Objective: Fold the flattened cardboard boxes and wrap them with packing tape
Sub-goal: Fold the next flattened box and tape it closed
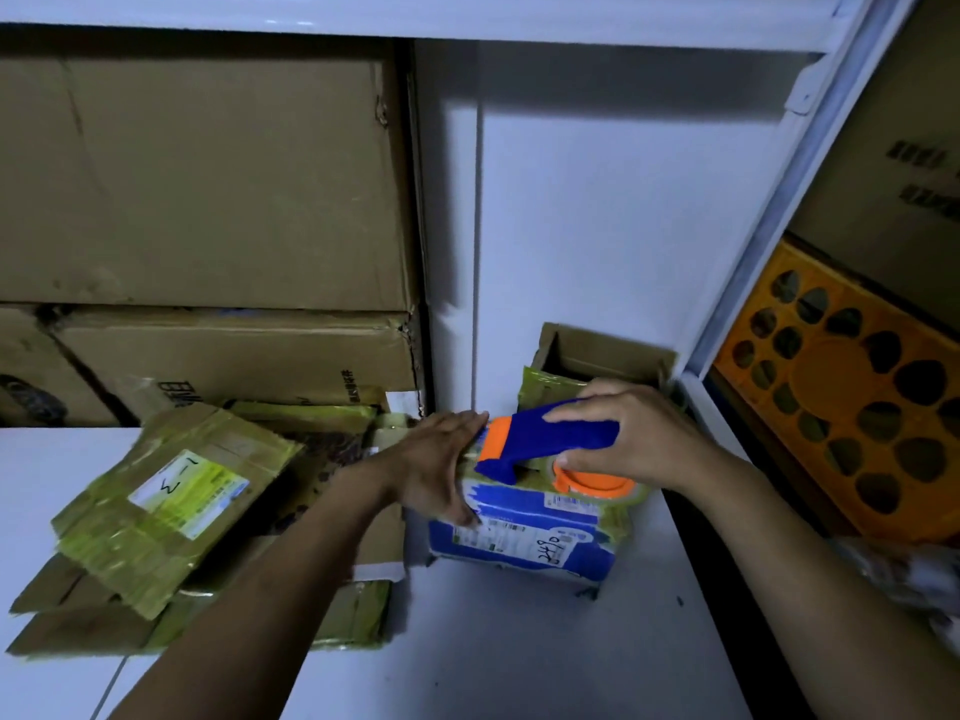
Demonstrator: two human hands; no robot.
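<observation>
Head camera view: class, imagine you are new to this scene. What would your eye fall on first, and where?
The bright blue and orange tape dispenser stands out at centre, gripped by the right hand on top of a blue-labelled box, while the left hand presses flat on the box's left edge. Next come the pile of flattened boxes at lower left and the orange perforated panel at right.

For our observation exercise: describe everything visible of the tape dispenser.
The tape dispenser looks plastic: blue handle and body, orange collar, orange hub with a tape roll. It rests on top of the blue printed box. The right hand grips its handle; the left hand lies flat on the box beside it.
</observation>
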